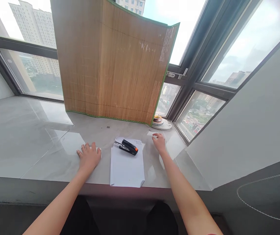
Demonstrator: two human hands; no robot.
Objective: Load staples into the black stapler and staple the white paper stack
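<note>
My left hand rests palm down on the tiled sill, its fingers spread. A bit of something white shows at its right edge, mostly covered by the hand. To the right lies a stack of white paper with one bent corner. On top of the stack is a black stapler with an orange tip, its metal part sticking out to the left. My right hand hovers at or just above the sill, fingers curled and a gap between thumb and forefinger. A small pale patch, paper or reflection, is by its fingertips.
Behind the paper stands a large bamboo mat with green edging, leaning at the windows. A stack of plates sits in the corner by the mat. Small staple strips lie on the sill. A white wall slopes along the right.
</note>
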